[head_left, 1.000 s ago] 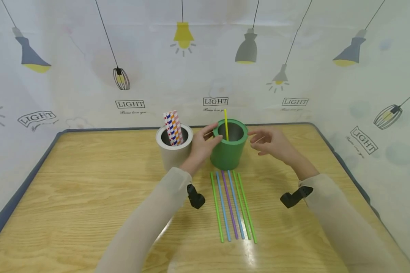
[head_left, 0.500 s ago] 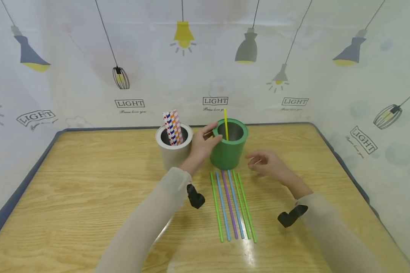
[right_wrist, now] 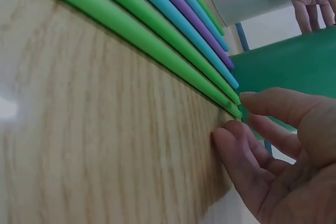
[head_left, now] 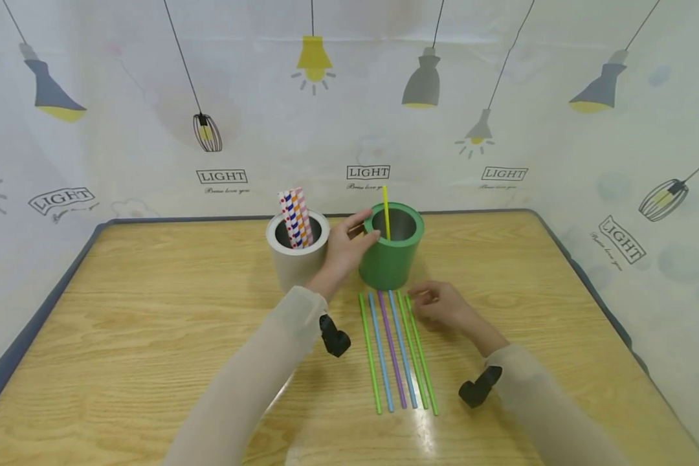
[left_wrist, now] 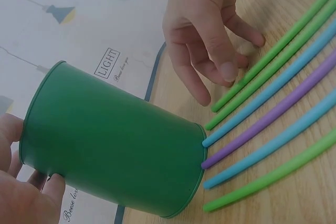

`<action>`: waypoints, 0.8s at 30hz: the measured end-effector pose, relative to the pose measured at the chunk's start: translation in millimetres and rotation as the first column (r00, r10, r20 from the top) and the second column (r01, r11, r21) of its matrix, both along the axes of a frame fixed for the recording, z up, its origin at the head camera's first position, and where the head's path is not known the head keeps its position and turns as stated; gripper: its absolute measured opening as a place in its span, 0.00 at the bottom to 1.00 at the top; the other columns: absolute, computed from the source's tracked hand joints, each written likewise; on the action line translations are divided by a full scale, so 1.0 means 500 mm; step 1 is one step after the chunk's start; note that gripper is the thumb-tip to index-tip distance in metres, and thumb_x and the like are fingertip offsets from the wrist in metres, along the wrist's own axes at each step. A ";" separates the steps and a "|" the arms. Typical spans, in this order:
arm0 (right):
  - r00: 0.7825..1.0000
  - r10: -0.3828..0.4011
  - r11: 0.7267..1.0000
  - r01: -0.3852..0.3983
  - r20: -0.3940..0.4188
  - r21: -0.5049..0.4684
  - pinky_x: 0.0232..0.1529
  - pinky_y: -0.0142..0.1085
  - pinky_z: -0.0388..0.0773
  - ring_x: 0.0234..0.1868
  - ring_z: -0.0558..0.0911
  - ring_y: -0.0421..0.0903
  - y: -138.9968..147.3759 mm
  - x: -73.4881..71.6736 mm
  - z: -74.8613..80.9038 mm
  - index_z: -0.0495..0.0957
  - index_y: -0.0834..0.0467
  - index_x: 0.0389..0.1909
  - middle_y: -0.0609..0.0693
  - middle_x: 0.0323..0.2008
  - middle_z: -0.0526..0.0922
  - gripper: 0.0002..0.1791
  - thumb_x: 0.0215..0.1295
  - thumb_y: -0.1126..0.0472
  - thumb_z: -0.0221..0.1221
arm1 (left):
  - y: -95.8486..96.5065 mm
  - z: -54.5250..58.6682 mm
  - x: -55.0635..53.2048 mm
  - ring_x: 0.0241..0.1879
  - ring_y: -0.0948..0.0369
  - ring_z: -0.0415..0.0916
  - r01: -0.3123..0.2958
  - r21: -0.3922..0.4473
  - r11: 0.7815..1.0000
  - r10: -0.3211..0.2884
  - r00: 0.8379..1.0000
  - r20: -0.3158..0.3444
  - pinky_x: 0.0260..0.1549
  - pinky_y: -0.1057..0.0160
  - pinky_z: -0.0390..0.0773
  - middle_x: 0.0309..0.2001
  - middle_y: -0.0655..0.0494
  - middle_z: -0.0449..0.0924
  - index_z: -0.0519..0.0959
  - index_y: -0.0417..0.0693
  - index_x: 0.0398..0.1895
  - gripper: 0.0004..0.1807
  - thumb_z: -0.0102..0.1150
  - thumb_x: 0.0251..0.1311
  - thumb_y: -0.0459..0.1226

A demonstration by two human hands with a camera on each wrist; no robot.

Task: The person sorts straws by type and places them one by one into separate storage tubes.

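My left hand (head_left: 343,249) holds the left side of an upright green cup (head_left: 387,268), thumb and fingers spread around its rim. One yellow straw (head_left: 387,210) leans inside that cup. In front of it lies a row of straws: green (head_left: 369,356), blue (head_left: 381,356), purple (head_left: 393,356), a second blue one, then two green ones at the right. My right hand (head_left: 439,304) hovers low by the far end of the rightmost green straw (head_left: 422,356). In the right wrist view its thumb and fingers stand apart around that straw's tip (right_wrist: 231,109), pinching nothing.
Left of my left hand stands a white cup (head_left: 297,265) holding several patterned paper straws (head_left: 296,220). The wooden table (head_left: 169,310) has a dark blue edge, and a lamp-printed backdrop (head_left: 256,84) rises behind it and along the sides.
My right hand has come down from beside the green cup's rim, toward me and slightly left, to the far ends of the straws. My left hand and the cup stay put.
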State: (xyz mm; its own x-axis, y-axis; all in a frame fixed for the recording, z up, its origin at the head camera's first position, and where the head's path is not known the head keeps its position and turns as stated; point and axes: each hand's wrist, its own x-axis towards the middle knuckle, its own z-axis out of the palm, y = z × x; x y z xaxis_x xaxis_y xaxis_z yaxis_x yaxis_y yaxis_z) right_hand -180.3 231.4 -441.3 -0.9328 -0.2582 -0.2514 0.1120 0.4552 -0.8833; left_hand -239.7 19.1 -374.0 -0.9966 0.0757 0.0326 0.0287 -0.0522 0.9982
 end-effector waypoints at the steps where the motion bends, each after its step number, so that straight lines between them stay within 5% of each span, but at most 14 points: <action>1: 1.000 -0.003 1.000 0.003 -0.001 0.007 0.23 0.38 0.80 0.24 0.76 0.45 -0.001 0.000 -0.002 0.72 0.69 0.49 0.57 0.32 0.77 0.19 0.55 0.71 0.58 | 0.000 0.000 0.000 0.59 0.55 0.66 0.000 -0.001 1.000 0.000 1.000 -0.001 0.51 0.66 0.73 0.61 0.54 0.67 0.71 0.46 0.59 0.26 0.60 0.54 0.28; 24: 1.000 -0.010 0.996 0.009 0.013 0.090 0.26 0.38 0.82 0.26 0.75 0.45 -0.018 0.004 0.007 0.68 0.68 0.54 0.55 0.30 0.72 0.26 0.54 0.69 0.62 | 0.001 0.003 0.000 0.58 0.54 0.67 0.002 0.017 1.000 -0.002 1.000 -0.016 0.49 0.67 0.74 0.60 0.52 0.68 0.71 0.43 0.58 0.25 0.60 0.54 0.27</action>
